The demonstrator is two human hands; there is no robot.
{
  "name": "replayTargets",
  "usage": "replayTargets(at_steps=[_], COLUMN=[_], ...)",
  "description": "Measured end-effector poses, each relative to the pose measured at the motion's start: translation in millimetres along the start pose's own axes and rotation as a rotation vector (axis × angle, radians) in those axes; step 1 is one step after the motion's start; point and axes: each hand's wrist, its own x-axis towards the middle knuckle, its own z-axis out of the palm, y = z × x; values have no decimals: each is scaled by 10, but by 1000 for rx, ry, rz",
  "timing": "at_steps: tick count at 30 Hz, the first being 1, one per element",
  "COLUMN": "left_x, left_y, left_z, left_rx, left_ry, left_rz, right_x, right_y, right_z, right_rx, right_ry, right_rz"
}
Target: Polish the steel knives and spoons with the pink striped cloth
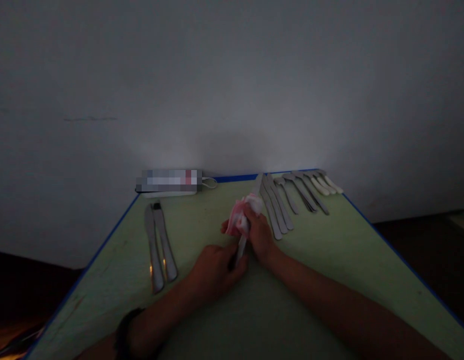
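Observation:
My left hand (220,265) is closed round the handle of a table knife (242,246), which points away from me. A pink and white cloth (237,217) is wrapped about the knife's middle, and my right hand (260,232) grips it there. What looks like the blade's tip pokes out beyond the cloth, close to the row of cutlery. To the left, two metal knives (154,255) lie side by side on the table. Just right of my right hand are several more knives (279,205).
Further right lie spoons (290,195), other metal cutlery and several pieces with white handles (325,185). A blurred-out box-like object (169,182) with a white cord (209,182) stands at the back left. The green table (201,215) has blue edges and meets a grey wall (232,90).

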Motion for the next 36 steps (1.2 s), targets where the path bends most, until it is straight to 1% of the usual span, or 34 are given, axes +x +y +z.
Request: replayTargets(at_steps=[2,4,10,12,16,18,20,21,23,24,26,29,32,34,36], left_x=[-16,-26,-42,-44,-38,-34,-27,-22,-8,0,12,9,-12,-23,-25], left_y=[10,16,45,60,84,91,89,84,64,50,23,6,27,45,55], left_z=[-16,-26,-75,-85,-66,-53,-49,-50,-55,-57,-54,-37,-30,-39,-55], left_rx=[42,62,3,10,116,185,209,203,165,142,115,151,188,167,100], left_ry=[-27,-49,-97,-96,-34,-18,-17,-15,-17,-16,-7,4,-18,-18,1], left_rz=[47,91,174,157,-2,-25,-25,-33,-51,-57,-65,-47,-10,-12,-22], right_x=[53,91,136,159,152,85,-20,-77,-175,-205,-219,-149,-71,-51,-55], right_y=[-50,-146,-518,-620,-754,-733,-622,-540,-359,-282,-202,-284,-465,-550,-594], right_z=[-26,-47,-90,-116,-121,-66,25,77,170,203,231,190,134,121,122], right_rx=[51,82,151,172,149,132,100,76,8,-13,-51,-57,51,139,187], right_ry=[73,116,95,123,153,146,129,111,32,12,1,35,93,129,144], right_rz=[-35,-90,-224,-270,-321,-322,-286,-252,-112,-64,-89,-173,-189,-221,-250])
